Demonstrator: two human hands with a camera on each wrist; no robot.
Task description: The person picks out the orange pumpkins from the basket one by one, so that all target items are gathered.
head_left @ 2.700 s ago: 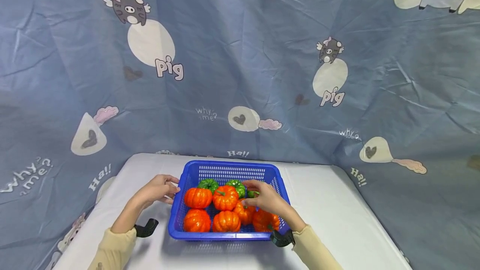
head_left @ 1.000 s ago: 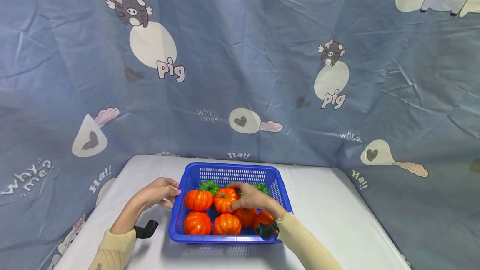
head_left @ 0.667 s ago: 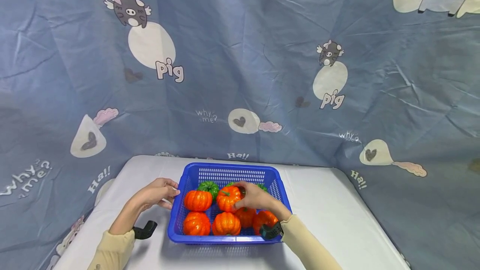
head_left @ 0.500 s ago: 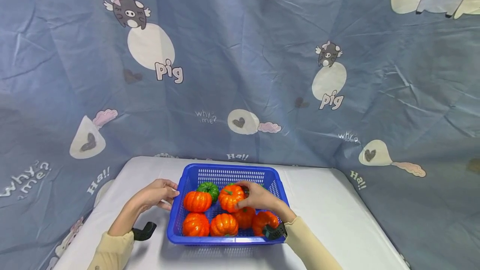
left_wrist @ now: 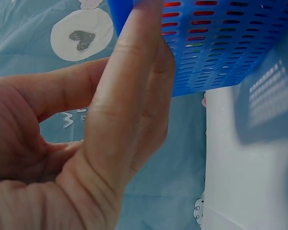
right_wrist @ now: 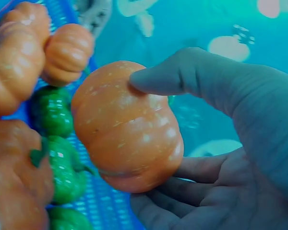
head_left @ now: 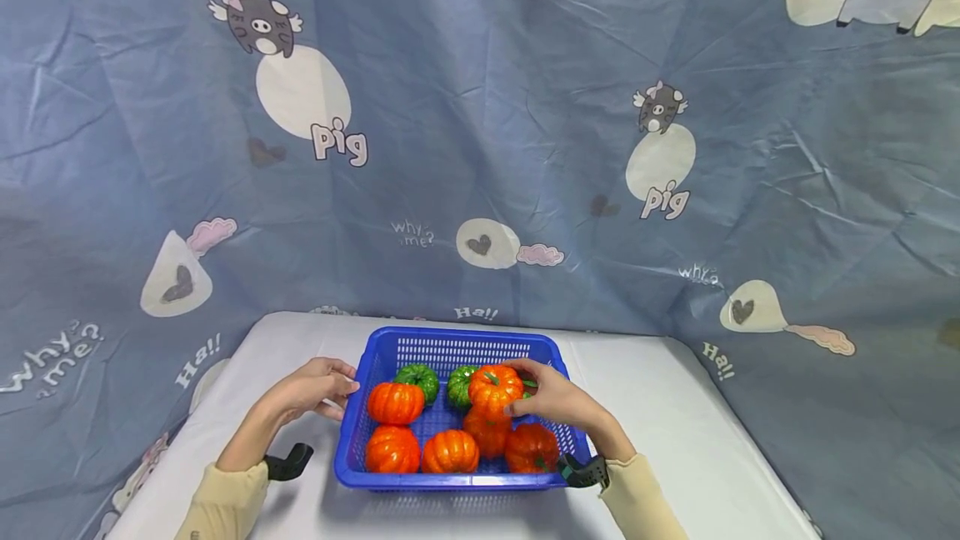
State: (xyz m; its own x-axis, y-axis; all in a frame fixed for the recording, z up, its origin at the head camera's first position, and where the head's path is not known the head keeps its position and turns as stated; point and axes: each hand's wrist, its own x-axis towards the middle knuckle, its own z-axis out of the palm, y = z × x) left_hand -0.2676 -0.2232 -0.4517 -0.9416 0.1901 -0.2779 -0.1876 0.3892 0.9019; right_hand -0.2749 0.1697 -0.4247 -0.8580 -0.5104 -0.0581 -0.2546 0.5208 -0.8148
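Observation:
My right hand (head_left: 558, 397) grips a small orange toy pumpkin (head_left: 495, 388) above the right half of the blue basket (head_left: 459, 480). In the right wrist view the thumb (right_wrist: 156, 80) presses one side of that pumpkin, and the other fingers curl under the far side. My left hand (head_left: 315, 388) rests at the basket's left side, its fairly straight fingers (left_wrist: 129, 72) against the outer wall. Several more orange pumpkins (head_left: 393, 449) lie in the basket. Green pumpkins (head_left: 417, 382) sit along its back, one of them partly hidden by my right hand.
The basket stands on a table with a white cover (head_left: 660, 432). Behind and around it hangs a blue cloth (head_left: 420, 140) with pig prints. A dark wrist camera (head_left: 291, 462) is strapped to the left wrist, another (head_left: 583, 471) to the right.
My right hand took hold of the orange pumpkin in the basket's middle, then lifted it to the right. The green pumpkin behind it now shows. My left hand has stayed at the basket's side.

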